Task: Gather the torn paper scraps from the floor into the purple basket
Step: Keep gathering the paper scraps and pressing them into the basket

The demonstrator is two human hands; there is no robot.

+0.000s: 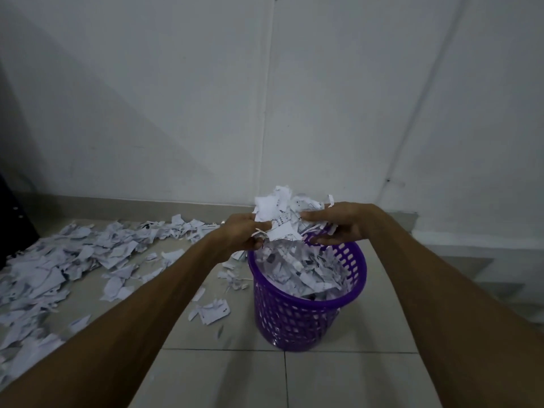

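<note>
Left hand (242, 234), right hand (338, 223) clutch scrap bundle (284, 214) over purple basket (297, 316) — floor scraps (59, 260) left.

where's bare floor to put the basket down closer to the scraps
Bare tile lies in front of the purple basket, and a strip runs between the basket and the right wall. Left of it is crowded: loose scraps nearby, then the dense paper pile.

A pale tiled floor (323, 378) fills the lower frame. The purple basket (297, 319) stands at centre. Torn paper scraps (59, 260) lie heaped at left.
</note>
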